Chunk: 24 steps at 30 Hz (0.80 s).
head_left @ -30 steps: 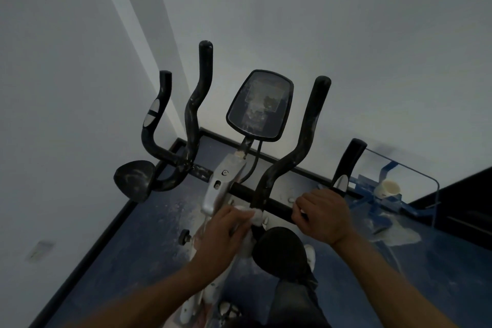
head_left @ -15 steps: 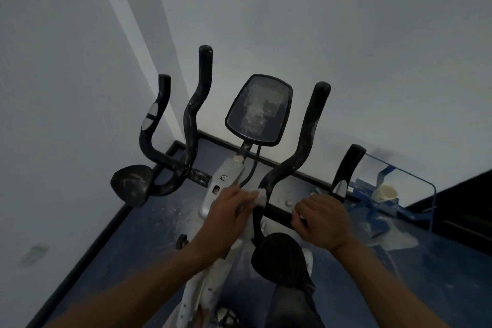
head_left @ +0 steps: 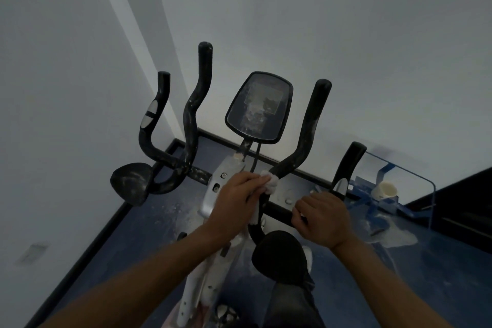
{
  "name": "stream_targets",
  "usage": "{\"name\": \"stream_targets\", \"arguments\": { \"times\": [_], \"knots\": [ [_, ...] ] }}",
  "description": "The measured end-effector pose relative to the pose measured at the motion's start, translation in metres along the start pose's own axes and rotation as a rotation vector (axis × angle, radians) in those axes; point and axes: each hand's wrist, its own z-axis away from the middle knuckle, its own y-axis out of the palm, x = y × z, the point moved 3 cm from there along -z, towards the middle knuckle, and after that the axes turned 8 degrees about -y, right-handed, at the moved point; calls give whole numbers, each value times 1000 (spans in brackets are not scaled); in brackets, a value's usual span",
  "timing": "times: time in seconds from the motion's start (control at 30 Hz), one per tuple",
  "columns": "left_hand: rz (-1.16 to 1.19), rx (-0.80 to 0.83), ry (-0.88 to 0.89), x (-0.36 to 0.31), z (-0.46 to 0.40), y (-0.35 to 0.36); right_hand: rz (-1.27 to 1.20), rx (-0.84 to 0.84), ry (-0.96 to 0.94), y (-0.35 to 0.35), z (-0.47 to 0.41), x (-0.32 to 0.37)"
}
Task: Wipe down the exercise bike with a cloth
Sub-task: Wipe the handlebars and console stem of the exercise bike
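A dusty exercise bike stands in a room corner, with black curved handlebars, a dark console screen and a silver stem. My left hand is closed on a small white cloth and presses it against the base of the inner right handlebar, where it bends upward. My right hand grips the black crossbar to the right of the stem. A black arm pad lies just below my hands.
White walls close in behind and to the left of the bike. A second black arm pad sticks out at the left. A glass-topped blue stand holding a cream cup sits at the right on the blue floor.
My left hand has slid the cloth from the crossbar by the stem up and right onto the inner right handlebar's base. My right hand has kept its grip on the crossbar.
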Motion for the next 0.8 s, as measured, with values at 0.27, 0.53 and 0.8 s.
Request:
{"name": "stream_targets", "arguments": {
  "times": [0.27,0.53,0.8],
  "knots": [
    [-63,146,50,31,69,-13,13,-24,4,0,0,0],
    [-177,-15,221,-18,-21,1,25,10,-4,-2,-1,1],
    [-358,219,446,5,14,-9,25,5,6,-1,-1,0]
  ]
}}
